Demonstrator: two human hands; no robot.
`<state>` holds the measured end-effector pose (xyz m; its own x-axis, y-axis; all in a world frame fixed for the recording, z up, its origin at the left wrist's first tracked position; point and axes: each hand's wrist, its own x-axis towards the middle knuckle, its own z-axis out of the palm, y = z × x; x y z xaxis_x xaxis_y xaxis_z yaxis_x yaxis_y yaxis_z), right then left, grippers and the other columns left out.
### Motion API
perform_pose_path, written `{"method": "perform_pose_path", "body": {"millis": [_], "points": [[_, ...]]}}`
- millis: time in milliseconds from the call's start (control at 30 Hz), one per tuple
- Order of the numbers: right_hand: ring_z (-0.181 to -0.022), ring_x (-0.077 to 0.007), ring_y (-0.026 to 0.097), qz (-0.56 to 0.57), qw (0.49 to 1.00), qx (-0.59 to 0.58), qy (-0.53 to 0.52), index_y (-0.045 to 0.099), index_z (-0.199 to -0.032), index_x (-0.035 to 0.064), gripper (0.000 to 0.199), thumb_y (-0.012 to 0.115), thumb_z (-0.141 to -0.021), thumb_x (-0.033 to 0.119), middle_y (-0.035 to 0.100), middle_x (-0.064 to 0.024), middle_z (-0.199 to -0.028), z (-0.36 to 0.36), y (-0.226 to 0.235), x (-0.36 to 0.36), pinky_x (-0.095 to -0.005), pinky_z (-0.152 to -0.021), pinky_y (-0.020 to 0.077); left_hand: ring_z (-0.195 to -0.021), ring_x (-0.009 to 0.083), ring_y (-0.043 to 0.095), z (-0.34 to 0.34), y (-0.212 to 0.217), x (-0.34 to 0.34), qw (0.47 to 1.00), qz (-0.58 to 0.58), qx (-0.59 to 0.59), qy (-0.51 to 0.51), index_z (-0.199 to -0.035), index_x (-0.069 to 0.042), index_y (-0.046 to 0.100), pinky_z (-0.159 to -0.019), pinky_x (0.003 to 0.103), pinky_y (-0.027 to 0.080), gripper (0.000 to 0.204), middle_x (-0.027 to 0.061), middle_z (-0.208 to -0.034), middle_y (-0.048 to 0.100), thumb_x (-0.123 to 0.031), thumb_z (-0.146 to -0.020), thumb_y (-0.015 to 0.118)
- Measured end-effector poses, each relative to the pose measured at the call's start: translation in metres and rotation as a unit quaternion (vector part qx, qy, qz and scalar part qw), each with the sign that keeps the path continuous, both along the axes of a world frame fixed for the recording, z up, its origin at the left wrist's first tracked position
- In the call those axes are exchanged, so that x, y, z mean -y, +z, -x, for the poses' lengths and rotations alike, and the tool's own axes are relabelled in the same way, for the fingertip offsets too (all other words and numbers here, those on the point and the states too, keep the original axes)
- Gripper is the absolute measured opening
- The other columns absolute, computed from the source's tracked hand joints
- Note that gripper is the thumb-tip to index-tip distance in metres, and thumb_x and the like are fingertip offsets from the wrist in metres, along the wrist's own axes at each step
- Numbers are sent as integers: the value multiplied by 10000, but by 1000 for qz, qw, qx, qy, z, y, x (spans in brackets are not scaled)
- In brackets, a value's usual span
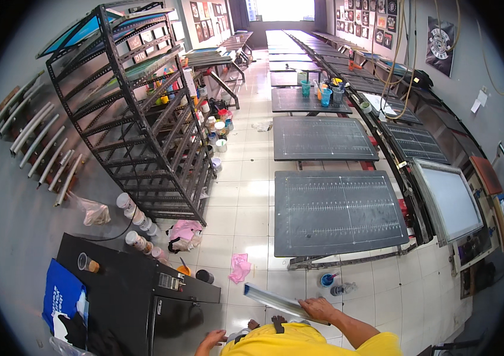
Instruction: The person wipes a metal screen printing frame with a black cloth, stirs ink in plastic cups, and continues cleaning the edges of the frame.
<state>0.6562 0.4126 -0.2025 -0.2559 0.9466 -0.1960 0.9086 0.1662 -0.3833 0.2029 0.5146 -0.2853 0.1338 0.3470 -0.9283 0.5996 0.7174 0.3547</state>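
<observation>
**Workshop aisle: silvery bar in right hand, ruled boards ahead**

Tiled floor [252, 193] runs down the room between a black slotted rack [123, 101] at left and a long row of dark boards at right. Right hand [317, 310]: fingers wrapped round a long silvery bar [276, 301], close to its right end; grip closed. Bar is held aslant above the tiles, between the right edge of a black cabinet [121, 261] and the near edge of the nearest board [338, 216]. Its free end, bluish inside, points toward the cabinet. Left hand [215, 337]: low, near the cabinet's right side; fingers slack and slightly bent, seemingly empty, palm hidden.

Markings noted. Nearest board: white ruled scales in rows, figures too fine to read. Next board [325, 138]: similar scales. Blue bag [61, 293], along the cabinet's left edge: white lettering, set sideways. Cabinet front: small pale label [159, 307], illegible. Black poster [440, 47], right wall: round white emblem with lettering. Stacked tubs [136, 213], beyond the cabinet's far edge: printed labels, too small to read.

Also recorded: plastic cup [88, 263] with brown contents, near the cabinet's far left corner; pink cloth [240, 268] on the tiles; blue cup [327, 279] and clear bottle [344, 289] below the nearest board's near edge.
</observation>
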Motion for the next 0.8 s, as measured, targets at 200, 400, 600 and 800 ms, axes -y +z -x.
{"method": "perform_pose_path", "body": {"millis": [200,400,600,800], "points": [[-885,-346,619,-19,998,-41,-36,529,-1268,56,375,507,-903,143,631,-163,-986,39,97,-38,-401,-699,517,-1045,214,624,1,-4,-24,994,-46,59,-80,-1339,-51,459,-867,382,462,513,91,-1131,672,-408,-971,476],[-928,-362,587,-262,908,-174,-276,572,-1135,5,259,534,-885,62,582,-187,-1032,37,112,-57,-410,-762,483,-936,192,643,-41,-37,-70,989,-63,101,-88,-1251,-40,532,-772,355,479,449,85,-1096,681,-386,-969,490],[-916,-353,548,-315,806,-193,-463,582,-1053,-43,197,490,-931,82,548,-188,-981,-27,97,-95,-398,-804,436,-1004,221,627,-134,-19,-167,977,-50,158,-132,-1286,-42,504,-842,368,482,467,104,-1161,646,-384,-968,481],[-825,-326,519,-334,710,-146,-602,559,-931,-66,210,468,-952,123,503,-175,-866,-90,84,-128,-390,-751,407,-1046,241,627,-217,-14,-283,972,-19,235,-15,-1280,-51,503,-877,374,496,436,128,-1175,631,-351,-966,467]]}}
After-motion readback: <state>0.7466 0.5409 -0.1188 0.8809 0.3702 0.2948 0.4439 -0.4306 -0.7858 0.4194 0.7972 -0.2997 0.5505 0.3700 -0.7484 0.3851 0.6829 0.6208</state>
